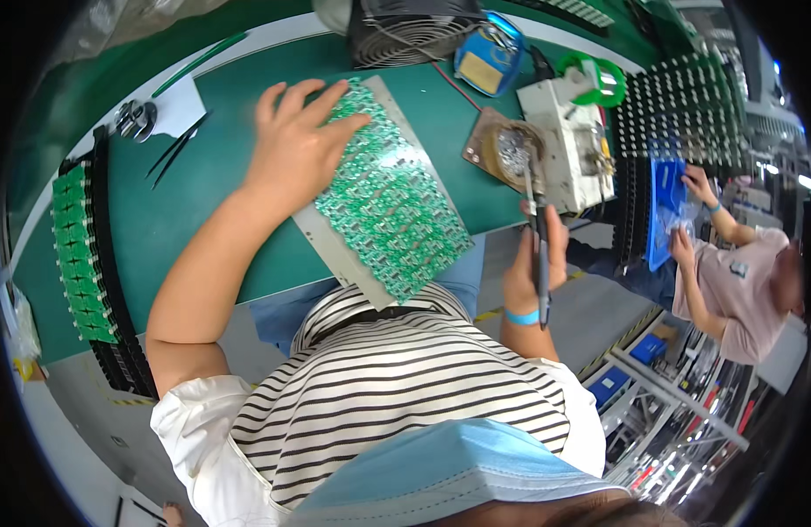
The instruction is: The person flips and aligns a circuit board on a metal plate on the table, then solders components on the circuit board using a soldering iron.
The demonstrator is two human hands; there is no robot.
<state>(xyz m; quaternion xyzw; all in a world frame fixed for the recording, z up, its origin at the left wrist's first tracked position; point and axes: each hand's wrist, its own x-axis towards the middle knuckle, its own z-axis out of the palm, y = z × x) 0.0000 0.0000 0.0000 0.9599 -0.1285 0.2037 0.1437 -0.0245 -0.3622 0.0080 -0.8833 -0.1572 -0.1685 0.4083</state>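
A panel of small green circuit boards (392,198) lies slantwise on a grey flat plate (318,241) that reaches the table's near edge. My left hand (296,149) touches the panel's upper left part, its fingers spread and thumb stretched across the boards. To the right of the panel, my right hand (553,250) is closed round the dark handle of a soldering iron (541,255). The iron's metal tip points away from me, at a round brown dish (535,132) with silvery bits inside. Whether the tip touches those bits I cannot tell.
Behind the dish stand a white metal box (555,145), a green wire reel (609,81) and a blue sponge holder (489,57). A black fan (414,35) is at the back. Left are tweezers (177,154) and a rack of green boards (82,255). Another person (731,272) works at right.
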